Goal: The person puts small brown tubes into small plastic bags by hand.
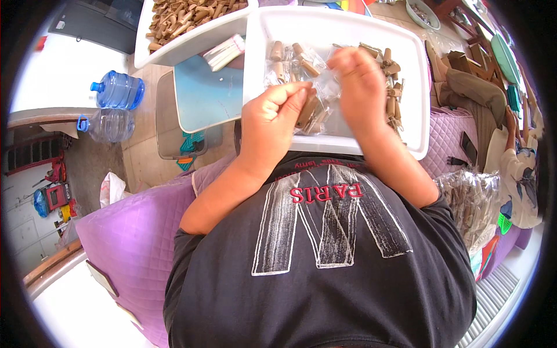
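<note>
Head view: left hand (277,110) and right hand (360,72) pinch a clear bag (316,95) half-filled with wooden pegs (310,113); loose pegs beyond them in the white tray (336,26) remain unbagged.

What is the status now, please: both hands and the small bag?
Left hand pinching clear plastic bag of wooden pieces. Right hand gripping bag top. Both over white tray. Nothing blocking.

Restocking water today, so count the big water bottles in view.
2. One blue water bottle lies on its side on the floor at the left; a clearer, greyish bottle lies just below it, close beside. Others may sit out of view.
</note>
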Available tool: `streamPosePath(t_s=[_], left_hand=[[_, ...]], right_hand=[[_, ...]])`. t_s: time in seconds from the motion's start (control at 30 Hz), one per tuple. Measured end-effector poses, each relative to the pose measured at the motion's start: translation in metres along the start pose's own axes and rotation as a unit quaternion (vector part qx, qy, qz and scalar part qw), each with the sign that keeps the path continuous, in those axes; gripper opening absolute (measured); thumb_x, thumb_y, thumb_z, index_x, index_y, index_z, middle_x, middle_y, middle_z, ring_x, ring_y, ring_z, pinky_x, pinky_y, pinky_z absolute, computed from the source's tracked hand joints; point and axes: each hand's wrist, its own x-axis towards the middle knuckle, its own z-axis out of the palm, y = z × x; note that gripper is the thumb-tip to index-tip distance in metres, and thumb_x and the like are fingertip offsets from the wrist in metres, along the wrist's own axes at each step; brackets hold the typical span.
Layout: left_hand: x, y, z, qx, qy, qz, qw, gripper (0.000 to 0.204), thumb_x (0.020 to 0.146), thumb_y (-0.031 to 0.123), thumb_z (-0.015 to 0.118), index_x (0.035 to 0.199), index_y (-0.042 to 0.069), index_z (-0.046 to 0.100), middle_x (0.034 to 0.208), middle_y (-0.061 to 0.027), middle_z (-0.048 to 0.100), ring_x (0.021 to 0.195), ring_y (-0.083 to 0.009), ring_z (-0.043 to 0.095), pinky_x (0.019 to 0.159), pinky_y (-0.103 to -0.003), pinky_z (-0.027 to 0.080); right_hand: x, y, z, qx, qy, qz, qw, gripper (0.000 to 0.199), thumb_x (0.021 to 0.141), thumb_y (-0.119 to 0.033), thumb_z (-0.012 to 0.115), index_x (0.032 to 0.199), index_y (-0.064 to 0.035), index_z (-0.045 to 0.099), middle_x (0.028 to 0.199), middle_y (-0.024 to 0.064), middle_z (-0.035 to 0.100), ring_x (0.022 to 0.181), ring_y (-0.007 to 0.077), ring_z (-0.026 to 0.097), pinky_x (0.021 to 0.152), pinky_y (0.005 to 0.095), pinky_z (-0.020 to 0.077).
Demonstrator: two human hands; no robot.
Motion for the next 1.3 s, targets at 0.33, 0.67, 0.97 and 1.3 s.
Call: streamPosePath(t_s=[0.33, 0.67, 0.97, 1.3], left_hand=[[0.004, -0.006, -0.013, -0.137, 0.039, -0.063, 0.988, 0.012, 0.087, 0.008, 0.056, 0.095, -0.001, 0.059, 0.087, -0.0063, 0.064, 0.072, -0.0072, 0.058, 0.063, -0.019, 0.047], [0.003, 0.002, -0.01, -0.176, -0.003, -0.084, 0.981, 0.007, 0.089, 0.006, 0.051, 0.091, 0.0, 0.054, 0.09, -0.0092, 0.063, 0.075, -0.0103, 0.06, 0.069, -0.023, 0.05], [0.003, -0.014, -0.012, -0.302, -0.013, -0.144, 0.942, 0.006, 0.087, 0.002, 0.047, 0.085, 0.003, 0.052, 0.08, -0.0036, 0.056, 0.069, -0.0122, 0.059, 0.065, -0.026, 0.052], [0.001, -0.015, -0.011, 0.013, -0.011, 0.047, 0.999, 0.007, 0.087, 0.002, 0.047, 0.083, 0.001, 0.052, 0.069, -0.0019, 0.055, 0.061, -0.0062, 0.051, 0.057, -0.021, 0.044]], right_hand=[[-0.001, -0.01, -0.032, 0.134, -0.096, 0.285, 0.944, 0.017, 0.089, -0.015, 0.052, 0.094, -0.0006, 0.059, 0.061, -0.0049, 0.047, 0.053, 0.0026, 0.036, 0.046, 0.0165, 0.0276], [-0.013, -0.008, -0.019, 0.134, -0.162, 0.257, 0.943, 0.013, 0.081, -0.01, 0.064, 0.09, -0.0009, 0.063, 0.075, -0.0011, 0.06, 0.066, 0.0062, 0.051, 0.061, 0.019, 0.0418], [-0.017, 0.008, -0.025, 0.084, -0.168, 0.195, 0.963, 0.009, 0.081, -0.008, 0.063, 0.089, -0.0026, 0.064, 0.072, -0.0025, 0.058, 0.064, 0.0034, 0.048, 0.056, 0.0173, 0.038], [-0.01, -0.014, -0.023, 0.065, -0.183, 0.25, 0.949, 0.037, 0.092, -0.033, 0.047, 0.091, 0.0, 0.064, 0.065, -0.0021, 0.052, 0.049, 0.0018, 0.028, 0.044, 0.0177, 0.0205]])
